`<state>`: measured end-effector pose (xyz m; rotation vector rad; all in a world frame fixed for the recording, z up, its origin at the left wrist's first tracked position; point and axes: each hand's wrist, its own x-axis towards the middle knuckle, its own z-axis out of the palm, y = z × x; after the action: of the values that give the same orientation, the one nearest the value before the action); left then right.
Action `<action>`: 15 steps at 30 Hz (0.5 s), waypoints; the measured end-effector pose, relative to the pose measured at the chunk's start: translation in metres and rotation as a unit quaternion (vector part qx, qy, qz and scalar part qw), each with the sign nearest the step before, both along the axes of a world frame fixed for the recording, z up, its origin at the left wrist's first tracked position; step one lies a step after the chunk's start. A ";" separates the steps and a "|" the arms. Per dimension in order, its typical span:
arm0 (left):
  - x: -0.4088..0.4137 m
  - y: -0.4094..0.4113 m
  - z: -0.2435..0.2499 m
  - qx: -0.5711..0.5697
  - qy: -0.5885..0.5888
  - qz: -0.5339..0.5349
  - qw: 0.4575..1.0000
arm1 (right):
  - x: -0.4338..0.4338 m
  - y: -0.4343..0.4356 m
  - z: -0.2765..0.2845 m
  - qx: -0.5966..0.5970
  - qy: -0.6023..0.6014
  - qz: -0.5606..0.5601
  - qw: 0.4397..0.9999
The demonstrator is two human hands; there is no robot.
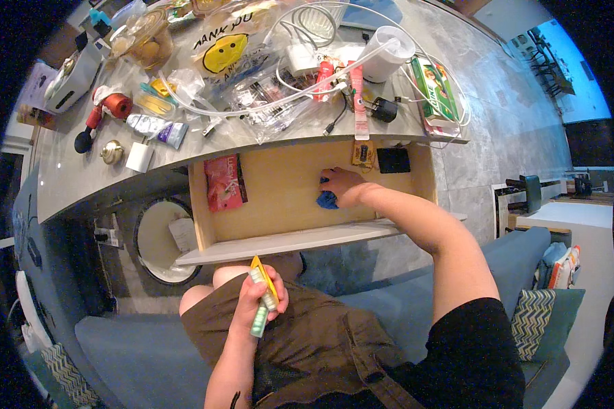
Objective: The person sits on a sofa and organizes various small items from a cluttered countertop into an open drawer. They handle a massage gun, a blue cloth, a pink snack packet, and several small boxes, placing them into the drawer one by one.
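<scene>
My left hand (pixel 266 296), above my lap, grips a small yellow packet (pixel 266 280) together with a clear tube of green pellets (pixel 259 319). Inside the open wooden drawer (pixel 281 204), my right hand (pixel 344 185) presses a crumpled blue cloth (pixel 327 200) against the drawer's bottom. Its fingers cover part of the cloth. At the drawer's left end lies a pink pouch (pixel 224 183) with writing on it. A small yellow packet (pixel 363 154) and a flat black square (pixel 394 160) lie by the back right corner.
The grey tabletop (pixel 194 148) above the drawer is crowded. A white cable (pixel 235 113) loops across it near a white cylindrical container (pixel 387 53), a green box (pixel 434 92) and a squeeze tube (pixel 156 130). A round bin (pixel 165 240) stands left, under the table.
</scene>
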<state>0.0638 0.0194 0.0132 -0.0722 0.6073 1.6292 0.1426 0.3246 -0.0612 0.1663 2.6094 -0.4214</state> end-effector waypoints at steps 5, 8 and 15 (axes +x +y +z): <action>-0.001 0.000 0.001 0.003 -0.006 -0.008 1.000 | 0.003 0.007 -0.010 -0.047 0.000 -0.042 0.998; 0.000 0.003 0.004 0.005 -0.002 -0.014 1.000 | 0.016 0.024 -0.031 -0.156 0.253 -0.177 0.938; -0.001 0.003 0.001 0.014 -0.007 -0.018 1.000 | 0.055 0.029 -0.059 -0.147 0.027 -0.048 0.988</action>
<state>0.0625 0.0221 0.0142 -0.0528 0.5721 1.6012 0.1972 0.3540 -0.1200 0.1821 2.5613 -0.8470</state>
